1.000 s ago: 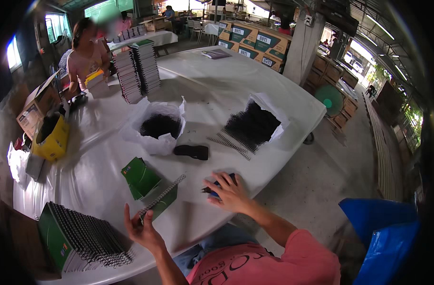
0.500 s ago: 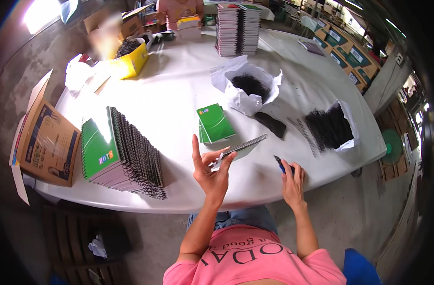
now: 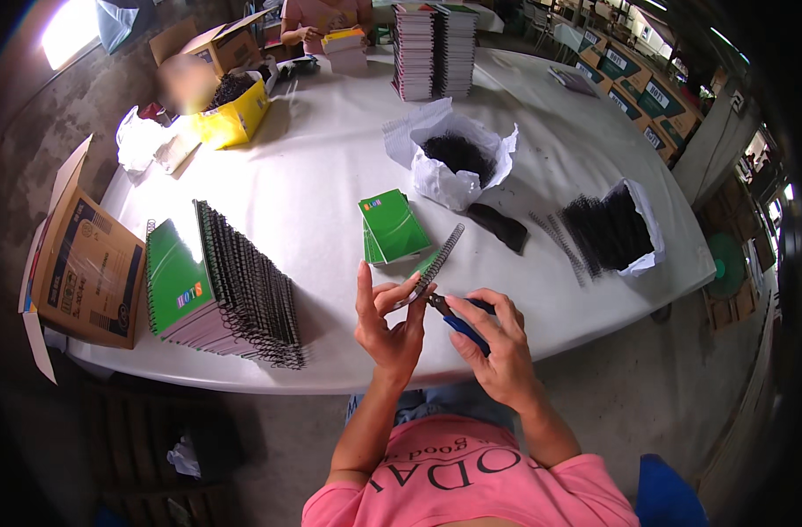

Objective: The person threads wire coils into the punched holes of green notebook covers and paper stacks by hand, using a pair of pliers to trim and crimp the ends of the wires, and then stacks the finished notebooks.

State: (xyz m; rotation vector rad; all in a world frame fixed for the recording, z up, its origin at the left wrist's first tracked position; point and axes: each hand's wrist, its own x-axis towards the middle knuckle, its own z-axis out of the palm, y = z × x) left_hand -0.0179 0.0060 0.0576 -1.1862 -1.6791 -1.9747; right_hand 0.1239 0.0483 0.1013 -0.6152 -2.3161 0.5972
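Observation:
Pinched between my left thumb and fingers is a small green notebook [image 3: 425,265], tilted, with a black spiral coil [image 3: 447,250] along its edge. My left hand [image 3: 390,338] is closed on it, its index finger pointing up. My right hand [image 3: 502,351] grips blue-handled pliers [image 3: 465,330], whose jaws meet the near end of the coil. Whether the jaws are closed on the wire is too small to tell. Just beyond lies a short pile of green notebooks [image 3: 395,227] without visible coils. To the left stands a long row of coil-bound green notebooks [image 3: 177,268].
A crumpled white bag [image 3: 405,151] and a white wrapper [image 3: 652,237] hold black coils. Between them lies a dark cloth-like piece [image 3: 499,228]. Tall notebook stacks [image 3: 414,53], a yellow bin [image 3: 247,121] and another person [image 3: 326,16] are farther back. A cardboard box [image 3: 93,272] stands left.
My right hand has moved left with the pliers, bringing their jaws to the coil's near end. The notebook in my left hand has turned so its coil points more steeply away.

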